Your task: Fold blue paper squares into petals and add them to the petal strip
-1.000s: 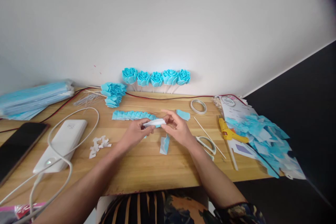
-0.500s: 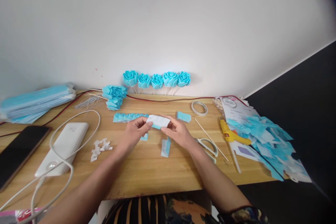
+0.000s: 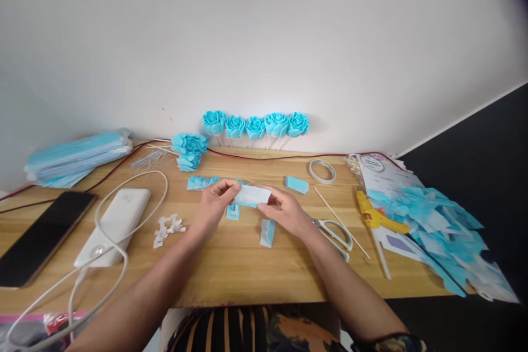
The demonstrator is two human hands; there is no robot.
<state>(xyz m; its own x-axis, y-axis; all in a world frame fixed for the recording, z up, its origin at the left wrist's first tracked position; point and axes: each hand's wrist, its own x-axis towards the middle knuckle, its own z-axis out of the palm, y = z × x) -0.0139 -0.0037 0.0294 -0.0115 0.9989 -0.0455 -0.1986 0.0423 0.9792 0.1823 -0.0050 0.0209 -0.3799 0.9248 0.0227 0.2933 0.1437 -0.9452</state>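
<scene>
My left hand (image 3: 216, 203) pinches the left end of a small white and blue fabric strip (image 3: 252, 196). The strip's right end is between the thumb and fingers of my right hand (image 3: 284, 210), so it stretches across between both hands above the table. Its white side faces me, with a blue edge along the bottom. Beneath lie two loose blue pieces, one cut piece (image 3: 233, 212) by my left hand and one creased piece (image 3: 267, 232) below my right. A row of folded blue petals (image 3: 200, 182) sits behind my left hand, partly hidden by it. A blue stack (image 3: 297, 184) lies behind my right.
Scissors (image 3: 336, 235), a thin stick (image 3: 342, 224), a tape roll (image 3: 322, 171) and a yellow glue gun (image 3: 377, 217) lie right, beside heaped blue pieces (image 3: 437, 225). Blue flowers (image 3: 255, 127) line the wall. A power bank (image 3: 117, 223), phone (image 3: 43, 239) and white scraps (image 3: 167, 229) lie left.
The strip is turned so more of its white face shows, with less blue along the bottom. Both hands still hold its ends. The whole view has shifted slightly.
</scene>
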